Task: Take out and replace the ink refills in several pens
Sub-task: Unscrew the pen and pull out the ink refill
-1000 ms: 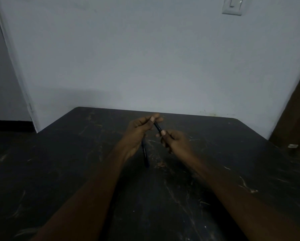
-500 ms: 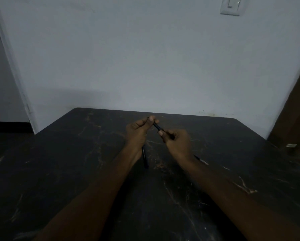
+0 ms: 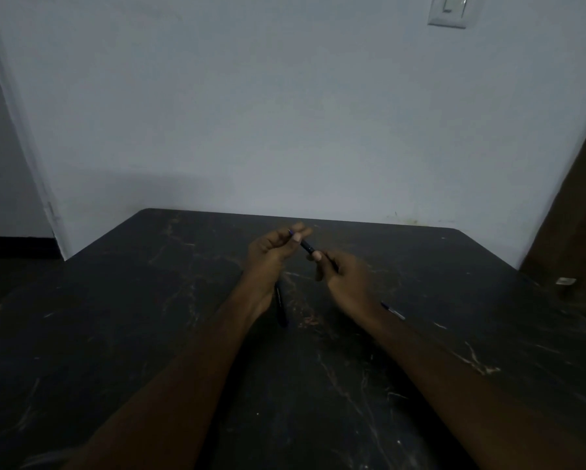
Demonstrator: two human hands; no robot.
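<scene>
Pen between left grip, right grip

Dim, grainy view (edges bowed), soft shadow on wall.

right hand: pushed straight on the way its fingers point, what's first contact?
Probably the left hand: the right hand points up-left in the frame along the pen both hold, and the left hand's fingertips pinch its far end. Depth is unclear from one view.
</scene>
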